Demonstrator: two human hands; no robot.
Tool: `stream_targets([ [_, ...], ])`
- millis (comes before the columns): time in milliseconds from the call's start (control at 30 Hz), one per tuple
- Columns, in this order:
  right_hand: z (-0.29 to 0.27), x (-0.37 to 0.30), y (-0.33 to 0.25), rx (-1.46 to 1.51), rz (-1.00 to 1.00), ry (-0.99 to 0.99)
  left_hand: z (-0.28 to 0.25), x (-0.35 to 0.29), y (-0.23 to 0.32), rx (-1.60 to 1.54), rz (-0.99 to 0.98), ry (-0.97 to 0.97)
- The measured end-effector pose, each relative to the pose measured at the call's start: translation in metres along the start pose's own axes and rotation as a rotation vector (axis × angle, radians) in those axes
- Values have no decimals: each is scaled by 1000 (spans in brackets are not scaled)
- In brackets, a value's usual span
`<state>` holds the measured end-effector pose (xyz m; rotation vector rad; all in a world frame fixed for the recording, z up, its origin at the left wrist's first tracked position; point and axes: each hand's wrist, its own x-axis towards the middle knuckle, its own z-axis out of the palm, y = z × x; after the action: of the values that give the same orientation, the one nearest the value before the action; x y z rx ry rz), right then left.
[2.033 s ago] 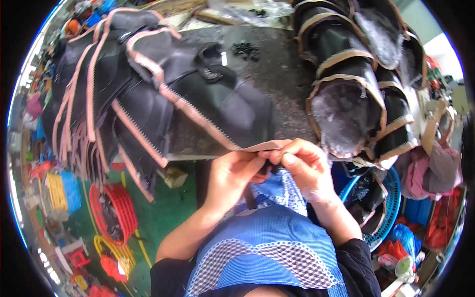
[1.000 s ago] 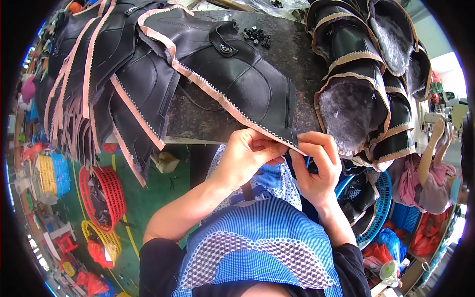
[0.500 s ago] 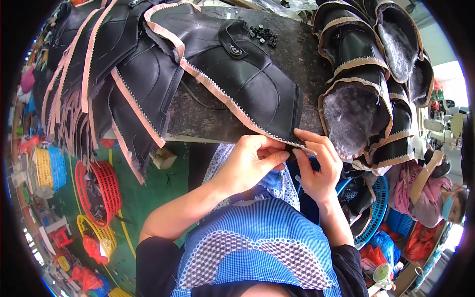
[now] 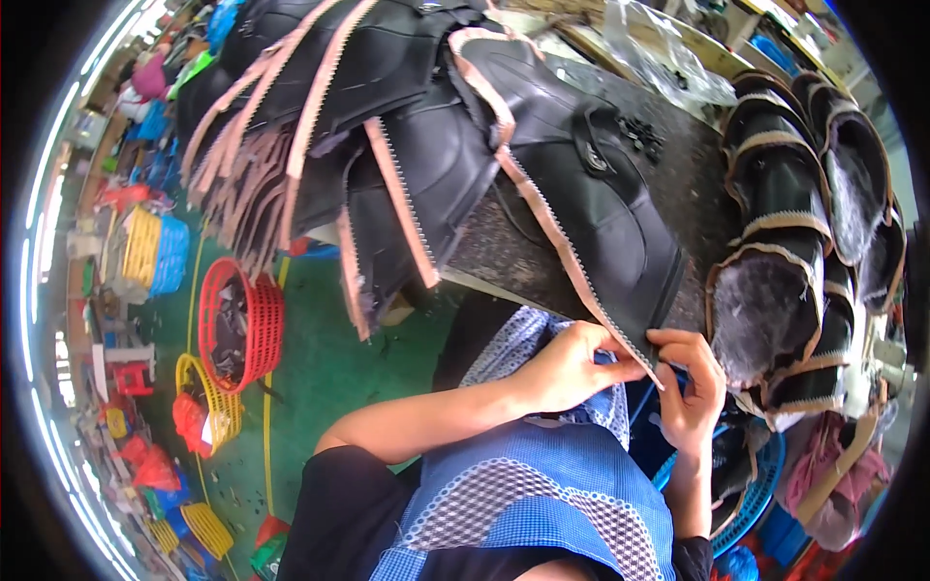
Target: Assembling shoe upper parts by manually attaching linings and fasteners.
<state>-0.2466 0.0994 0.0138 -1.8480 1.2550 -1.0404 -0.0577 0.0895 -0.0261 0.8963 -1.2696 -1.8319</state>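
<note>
A black leather shoe upper [image 4: 605, 208] with a strap and button lies across the table's front edge. A pink zigzag-edged strip [image 4: 552, 228] runs along its near side. My left hand [image 4: 576, 366] is closed in a pinch on the strip near the upper's lower corner, its fingertips partly under the edge. My right hand [image 4: 690, 382] grips that same corner from the other side, thumb and fingers closed on it. The strip's pointed end sticks out between the two hands. What lies beneath the fingers is hidden.
Several more black uppers [image 4: 387, 58] overlap at the left, hanging over the table edge. Nested fur-lined shoe pieces [image 4: 765, 310] stand at the right. Small black parts [image 4: 641, 136] lie on the dark tabletop [image 4: 499, 247]. Red basket [image 4: 263, 324] and blue basket [image 4: 765, 489] stand below.
The whole view has swung, so the table and uppers sit further right and lower in the picture. Both hands keep hold of the same corner; the right fingers have shifted slightly.
</note>
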Motion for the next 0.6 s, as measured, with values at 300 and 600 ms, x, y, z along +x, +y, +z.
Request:
stream_targets([
  [300, -3, 68, -22, 388, 26, 338, -32, 54, 197, 112, 857, 142],
  [600, 37, 168, -12, 1355, -80, -143, 3, 23, 350, 166, 1234, 91],
])
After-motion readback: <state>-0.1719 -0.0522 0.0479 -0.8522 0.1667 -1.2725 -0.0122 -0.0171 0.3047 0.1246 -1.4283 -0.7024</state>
